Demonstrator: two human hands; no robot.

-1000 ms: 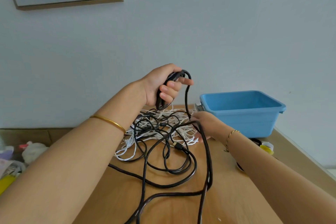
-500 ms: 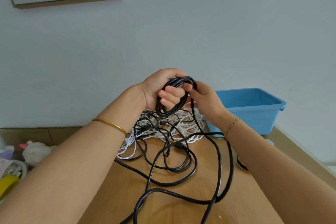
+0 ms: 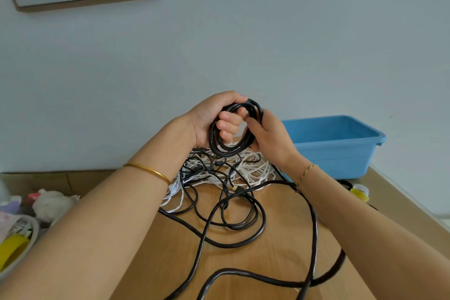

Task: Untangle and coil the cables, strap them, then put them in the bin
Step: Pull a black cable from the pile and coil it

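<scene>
The left hand [image 3: 209, 117] is raised above the far middle of the desk [image 3: 255, 258], its fingers curled through a small black coil [image 3: 226, 152] and clenched on it, thumb over the top; the right hand [image 3: 270, 139] grasps the coil's right side, thumb laid along the loops, its other fingers mostly hidden behind them; the coil hangs upright in the air, several turns thick, clear of the desk; a black cable [image 3: 243, 271] runs from under the right wrist toward the near edge and lies there in wide loose loops that cross each other; a gold-tipped plug [image 3: 235, 188] shows among the loops near the desk's middle; by the far edge, right under the hands, a white cable [image 3: 255, 170] lies in a tangled heap with thinner black strands woven through it; the blue bin [image 3: 336, 151] stands at the far right corner, close to the wall, open side up; a yellow roll [image 3: 359, 193] sits by the right edge just in front of the bin; a gold bangle [image 3: 148, 170] circles the left forearm and a thin bracelet [image 3: 305, 173] the right wrist; off the left edge lies a clutter [image 3: 51, 204] of small things, too blurred to name; a framed picture [image 3: 85, 2] hangs on the wall at upper left
</scene>
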